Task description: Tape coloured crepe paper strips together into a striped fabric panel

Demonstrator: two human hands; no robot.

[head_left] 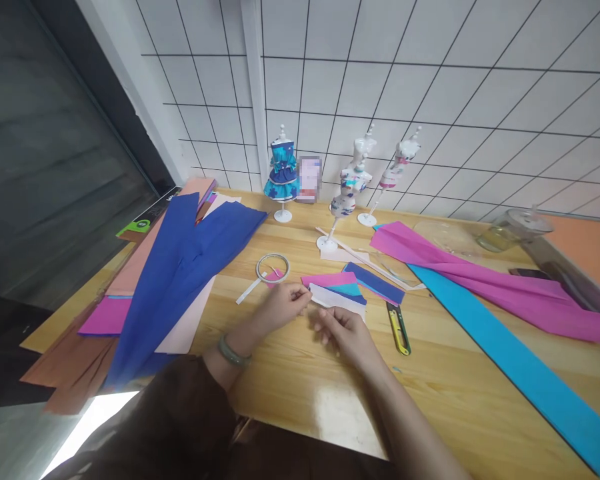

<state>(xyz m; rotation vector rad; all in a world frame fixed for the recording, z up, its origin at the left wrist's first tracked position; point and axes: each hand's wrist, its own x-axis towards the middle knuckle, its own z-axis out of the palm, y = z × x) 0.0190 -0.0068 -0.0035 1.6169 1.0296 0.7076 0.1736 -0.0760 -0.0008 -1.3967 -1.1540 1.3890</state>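
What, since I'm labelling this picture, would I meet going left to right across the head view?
Brown sheets → bracelet → left hand → right hand → yellow and dark cutter → clear container. Things whose place overlaps these, like the papers by the hands, are left out.

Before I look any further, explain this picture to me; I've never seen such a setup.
There is no machine here, only a person's two bare hands. The single picture comes from a camera worn on the head, looking forward and down. The left hand, with a bangle on its wrist, and the right hand are close to a white strip; whether either grips it is too small to tell. On the wooden table lie a tape roll, a utility knife and blue, pink and turquoise sheets. Behind stand miniature dress forms, one in a blue dress.
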